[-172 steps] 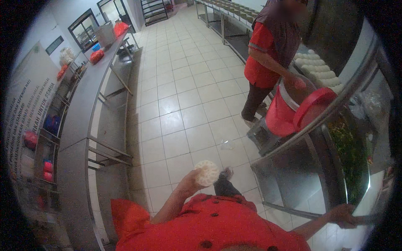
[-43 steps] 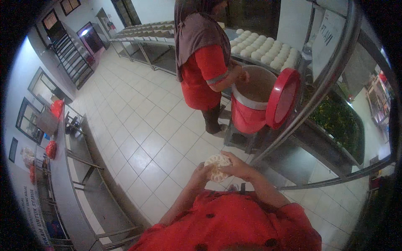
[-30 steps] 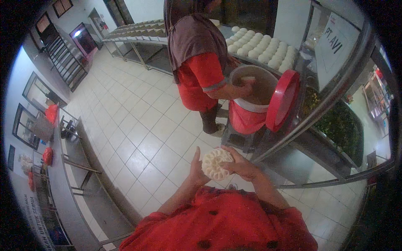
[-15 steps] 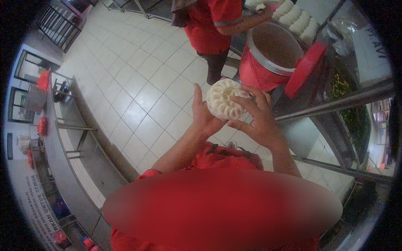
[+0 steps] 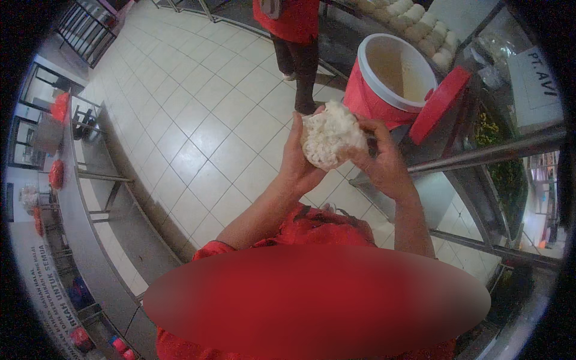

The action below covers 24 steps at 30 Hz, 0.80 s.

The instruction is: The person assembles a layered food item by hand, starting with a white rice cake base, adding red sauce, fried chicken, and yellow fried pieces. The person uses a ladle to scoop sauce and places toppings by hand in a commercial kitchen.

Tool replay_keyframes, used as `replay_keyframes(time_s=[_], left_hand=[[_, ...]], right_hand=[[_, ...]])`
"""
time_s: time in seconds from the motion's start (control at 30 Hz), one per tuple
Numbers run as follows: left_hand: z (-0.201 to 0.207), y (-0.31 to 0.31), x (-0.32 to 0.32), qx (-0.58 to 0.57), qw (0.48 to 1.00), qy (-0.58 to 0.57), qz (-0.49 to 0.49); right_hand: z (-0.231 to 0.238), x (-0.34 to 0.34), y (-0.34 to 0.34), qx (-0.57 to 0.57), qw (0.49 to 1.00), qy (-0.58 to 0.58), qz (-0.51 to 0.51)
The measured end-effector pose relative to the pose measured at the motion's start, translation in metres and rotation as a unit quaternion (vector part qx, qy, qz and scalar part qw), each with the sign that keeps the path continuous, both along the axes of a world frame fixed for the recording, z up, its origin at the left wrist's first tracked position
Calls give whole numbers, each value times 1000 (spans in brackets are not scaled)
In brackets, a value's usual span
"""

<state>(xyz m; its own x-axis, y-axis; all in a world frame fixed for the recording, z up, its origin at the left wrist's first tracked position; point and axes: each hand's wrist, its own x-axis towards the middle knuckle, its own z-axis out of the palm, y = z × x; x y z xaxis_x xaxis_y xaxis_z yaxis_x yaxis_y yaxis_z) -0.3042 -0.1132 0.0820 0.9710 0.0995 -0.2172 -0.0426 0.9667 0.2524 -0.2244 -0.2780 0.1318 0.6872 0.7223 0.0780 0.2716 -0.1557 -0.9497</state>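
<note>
One bun [image 5: 333,137], grey table [image 5: 96,258], tiled floor [image 5: 198,150]

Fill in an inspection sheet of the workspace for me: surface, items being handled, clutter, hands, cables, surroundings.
Surface: pale tiled floor below the hands; metal bench along the left.
Items being handled: white doughy piece, ragged and lumpy on its visible face, held above the floor.
Clutter: red bundles on the bench.
Hands: left hand supports the piece from the left; right hand grips its right edge.
Cables: nothing seen.
Surroundings: open red bucket ahead to the right, red lid tilted beside it; rows of pale rounds beyond; another person, partly in view.
</note>
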Motion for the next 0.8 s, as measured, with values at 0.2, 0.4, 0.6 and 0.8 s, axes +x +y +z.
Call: replay_keyframes(time_s=[0.2, 0.4, 0.6, 0.8], left_hand=[[6, -4, -2, -43, 998, -34, 9], [-9, -2, 2, -41, 999, -24, 9], [-10, -2, 4, -25, 999, -10, 31], [-6, -1, 1, -63, 997, -22, 34]], right_hand=[[6, 9, -6, 109, 983, 136, -51], [-22, 30, -21, 182, 921, 313, -140], [-12, 27, -28, 251, 889, 370, -99], [-20, 27, -30, 271, 849, 438, -116]])
